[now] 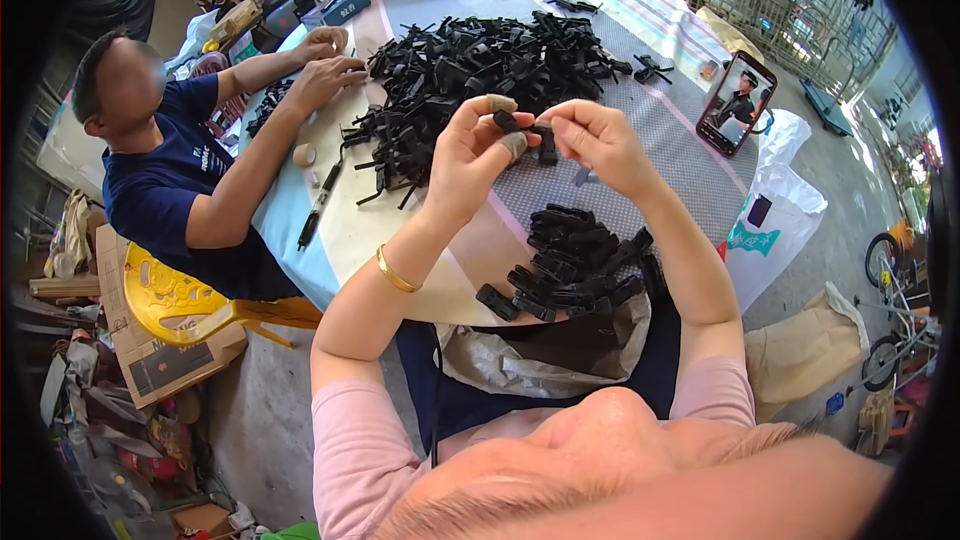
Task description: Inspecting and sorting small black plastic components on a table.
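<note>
Above the patterned tablecloth (672, 165), my left hand (465, 162) pinches a small black strap-like piece (508, 122) between thumb and forefinger. Tan tape wraps the tips of those two fingers. My right hand (603, 148) meets it from the other side, its thumb and forefinger pressed together on the same piece, whose lower end hangs between the hands. Just beyond lies a large heap of similar black pieces (480, 65). Nearer me, at the table's edge, chunkier black pieces (570, 265) form a smaller pile. The exact kind of piece is too small to tell.
An open sack (530, 365) rests at my lap below the edge. A co-worker (165, 175) handles black pieces at the left, near a tape roll (304, 155) and a black pen-like tool (318, 210). A phone (735, 105) stands at right beside a white plastic bag (775, 210).
</note>
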Motion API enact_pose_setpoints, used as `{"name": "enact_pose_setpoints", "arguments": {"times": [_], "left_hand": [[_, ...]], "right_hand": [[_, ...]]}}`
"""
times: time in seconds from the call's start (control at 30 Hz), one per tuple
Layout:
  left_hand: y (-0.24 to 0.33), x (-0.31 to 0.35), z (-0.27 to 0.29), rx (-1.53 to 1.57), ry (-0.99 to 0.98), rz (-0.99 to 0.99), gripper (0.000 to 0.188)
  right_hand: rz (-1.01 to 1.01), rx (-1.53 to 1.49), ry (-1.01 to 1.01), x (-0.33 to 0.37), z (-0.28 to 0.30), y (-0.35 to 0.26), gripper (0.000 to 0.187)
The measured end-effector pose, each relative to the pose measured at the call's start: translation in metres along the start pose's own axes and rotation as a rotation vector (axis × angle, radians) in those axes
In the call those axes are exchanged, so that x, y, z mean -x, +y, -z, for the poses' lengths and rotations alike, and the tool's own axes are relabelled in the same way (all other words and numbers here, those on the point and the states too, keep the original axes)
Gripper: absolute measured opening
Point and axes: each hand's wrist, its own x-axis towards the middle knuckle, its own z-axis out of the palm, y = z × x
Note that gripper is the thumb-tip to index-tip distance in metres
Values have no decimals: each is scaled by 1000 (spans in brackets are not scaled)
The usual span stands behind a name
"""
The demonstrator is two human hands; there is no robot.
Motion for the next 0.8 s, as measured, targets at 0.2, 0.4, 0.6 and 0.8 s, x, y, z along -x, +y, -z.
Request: {"name": "enact_pose_setpoints", "arguments": {"times": [0.2, 0.4, 0.6, 0.8], "left_hand": [[-14, 3, -4, -291, -15, -88, 32], [-11, 3, -8, -301, -30, -95, 35], [-10, 3, -6, -265, -5, -96, 34], [-9, 4, -6, -171, 25, -95, 27]], "right_hand": [[-21, 79, -51, 2, -9, 2, 18], [8, 126, -39, 2, -5, 2, 18], [-19, 119, -5, 5, -9, -4, 18], [-19, 65, 4, 8, -17, -2, 18]]}}
